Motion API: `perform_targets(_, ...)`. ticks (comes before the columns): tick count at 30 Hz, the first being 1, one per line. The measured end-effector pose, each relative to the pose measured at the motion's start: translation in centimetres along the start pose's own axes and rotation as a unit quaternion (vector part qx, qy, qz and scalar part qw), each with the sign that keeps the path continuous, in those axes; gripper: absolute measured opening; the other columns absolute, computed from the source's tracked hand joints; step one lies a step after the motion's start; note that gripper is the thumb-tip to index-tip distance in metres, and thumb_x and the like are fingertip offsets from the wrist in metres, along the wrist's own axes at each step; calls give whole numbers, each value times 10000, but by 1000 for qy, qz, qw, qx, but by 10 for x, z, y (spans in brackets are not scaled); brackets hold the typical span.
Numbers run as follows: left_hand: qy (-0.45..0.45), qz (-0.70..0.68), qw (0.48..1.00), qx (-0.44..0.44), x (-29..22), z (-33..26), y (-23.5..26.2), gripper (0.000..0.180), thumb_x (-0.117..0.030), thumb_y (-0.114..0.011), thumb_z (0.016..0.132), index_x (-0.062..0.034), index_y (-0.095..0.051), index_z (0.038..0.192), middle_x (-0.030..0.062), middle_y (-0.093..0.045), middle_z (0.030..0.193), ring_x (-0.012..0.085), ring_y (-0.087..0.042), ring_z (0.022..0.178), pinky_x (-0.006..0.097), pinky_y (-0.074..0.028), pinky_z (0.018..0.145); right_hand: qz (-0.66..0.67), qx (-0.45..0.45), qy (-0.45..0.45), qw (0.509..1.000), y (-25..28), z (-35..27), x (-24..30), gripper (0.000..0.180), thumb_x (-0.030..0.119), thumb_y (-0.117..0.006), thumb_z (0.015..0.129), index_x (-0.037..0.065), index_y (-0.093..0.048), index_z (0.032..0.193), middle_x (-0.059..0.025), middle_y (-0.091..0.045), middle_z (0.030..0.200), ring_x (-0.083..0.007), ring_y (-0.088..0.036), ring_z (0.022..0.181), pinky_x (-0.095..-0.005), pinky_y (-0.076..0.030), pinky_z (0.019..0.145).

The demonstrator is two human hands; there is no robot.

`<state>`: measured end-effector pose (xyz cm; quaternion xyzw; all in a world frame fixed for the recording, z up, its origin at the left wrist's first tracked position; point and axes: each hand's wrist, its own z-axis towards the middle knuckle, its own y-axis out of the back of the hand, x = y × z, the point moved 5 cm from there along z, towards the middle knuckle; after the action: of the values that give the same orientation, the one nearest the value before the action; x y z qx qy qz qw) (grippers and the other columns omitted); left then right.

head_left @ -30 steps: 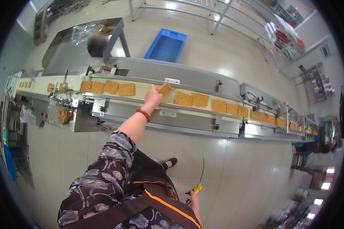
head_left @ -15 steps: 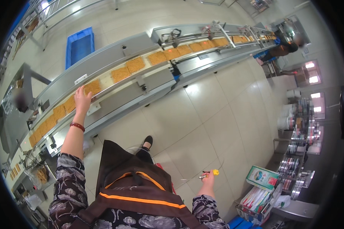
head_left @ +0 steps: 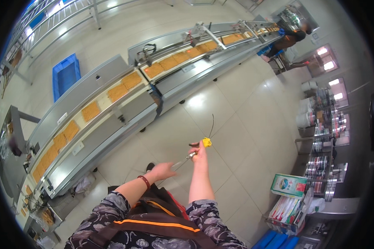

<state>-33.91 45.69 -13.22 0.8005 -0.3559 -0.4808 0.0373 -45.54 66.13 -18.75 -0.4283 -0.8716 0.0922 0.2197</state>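
Note:
Over the floor, my right hand (head_left: 199,154) is closed around a yellow air blow gun (head_left: 207,142) with a metal fitting and a thin dark nozzle tube pointing away from me. A thin pale hose (head_left: 180,162) runs from the fitting toward my left hand (head_left: 162,170). Motion blurs the left fingers, and whether they grip the hose cannot be made out. Both hands are off the conveyor (head_left: 106,101), which carries flat golden-brown square slabs (head_left: 90,111), some spaced apart and others in a near-continuous row.
Beyond the conveyor a blue crate (head_left: 66,76) lies on the floor. At the lower right stand a bin of packets (head_left: 284,209) with a green box (head_left: 289,185) and racks of metallic reels (head_left: 320,166). Another person (head_left: 286,41) is at the conveyor's far end.
My left hand has left the slabs on the conveyor and come in toward my right hand. The right hand has risen forward and left with the air blow gun. The view has shifted.

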Motion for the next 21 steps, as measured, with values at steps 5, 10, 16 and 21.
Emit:
perform_targets(5, 64, 207, 976, 6, 114, -49, 34, 228, -179, -493, 856, -63, -689, 857, 172, -679, 839, 368, -657, 799, 455, -532, 724, 19, -47, 180, 982, 112, 19, 126, 366, 395, -526, 932, 39, -557, 857, -110, -583, 665, -243, -527, 592, -396, -435, 595)
perform_targets(10, 354, 285, 890, 22, 315, -296, 45, 222, -189, -530, 830, -66, -715, 827, 177, -692, 940, 332, -675, 891, 434, -547, 774, 91, -198, 279, 935, 262, -40, 273, 391, 411, -454, 959, 46, -487, 822, -72, -523, 596, -211, -497, 530, -371, -468, 569)
perform_targets(16, 487, 159, 859, 15, 259, -355, 25, 202, -210, -565, 807, -79, -718, 821, 161, -692, 930, 324, -664, 891, 428, -534, 783, 98, -241, 247, 934, 264, -22, 366, 427, 446, -411, 989, 44, -486, 868, -52, -483, 575, -154, -460, 463, -274, -434, 444)
perform_targets(21, 464, 101, 878, -58, 161, -139, 30, 203, -209, -563, 807, -76, -716, 820, 162, -688, 917, 321, -657, 876, 429, -526, 773, 3, -158, 149, 976, 143, 106, 404, 416, 443, -458, 974, 40, -481, 873, -110, -532, 605, -247, -503, 500, -369, -434, 445)
